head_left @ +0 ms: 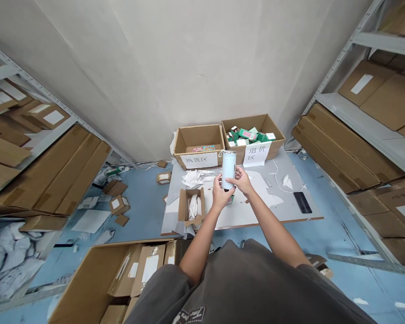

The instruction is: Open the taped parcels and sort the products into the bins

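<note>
A light blue tumbler [228,168] stands upright between my two hands, held above the table. My left hand [220,194] is wrapped round its lower left side and base. On the other side my right hand [243,181] grips its lower right, the thumb lying across the front. A white cord loop shows near the top of the tumbler. Under my hands, partly covered by them, is a small box with a green edge [231,199]. To the left of my left hand an open small carton [181,206] holds white wrapping.
Two open cardboard boxes with paper signs, the left box [179,143] and the right box [273,130], stand at the table's back. White packing [194,178] and a phone [303,202] lie on the table [256,213]. A large carton [84,279] is at lower left; loaded shelves flank both sides.
</note>
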The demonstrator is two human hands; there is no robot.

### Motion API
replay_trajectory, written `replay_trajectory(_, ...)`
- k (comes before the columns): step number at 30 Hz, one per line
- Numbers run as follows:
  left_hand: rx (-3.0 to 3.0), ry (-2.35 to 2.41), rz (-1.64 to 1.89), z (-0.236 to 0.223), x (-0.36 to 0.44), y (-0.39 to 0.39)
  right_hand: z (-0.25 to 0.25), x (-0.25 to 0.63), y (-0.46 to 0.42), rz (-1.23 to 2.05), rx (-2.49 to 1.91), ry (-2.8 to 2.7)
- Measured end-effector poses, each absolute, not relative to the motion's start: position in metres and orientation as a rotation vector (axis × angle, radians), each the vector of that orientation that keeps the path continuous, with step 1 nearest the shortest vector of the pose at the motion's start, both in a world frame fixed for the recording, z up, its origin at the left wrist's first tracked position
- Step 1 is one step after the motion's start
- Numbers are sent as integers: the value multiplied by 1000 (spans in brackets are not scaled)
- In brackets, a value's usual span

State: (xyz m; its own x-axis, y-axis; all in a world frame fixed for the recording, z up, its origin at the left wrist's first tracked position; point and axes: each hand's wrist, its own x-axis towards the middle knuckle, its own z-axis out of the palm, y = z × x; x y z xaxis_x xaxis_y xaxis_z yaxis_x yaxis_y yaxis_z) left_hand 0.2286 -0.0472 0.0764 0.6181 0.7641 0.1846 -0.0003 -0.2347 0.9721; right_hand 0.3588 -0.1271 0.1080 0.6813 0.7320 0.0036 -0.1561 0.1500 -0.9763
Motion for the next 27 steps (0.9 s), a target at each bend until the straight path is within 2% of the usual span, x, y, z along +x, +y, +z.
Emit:
replay_trajectory(7,1482,418,651,76,223,-45,120,360,-138,776,-1205,-649)
replay_trajectory(18,1595,512,724,76,221,-51,122,356,-131,671,-1283,-575)
replay_trajectory(27,1338,288,594,73,220,-44,133,360,-135,788,-1184,-658)
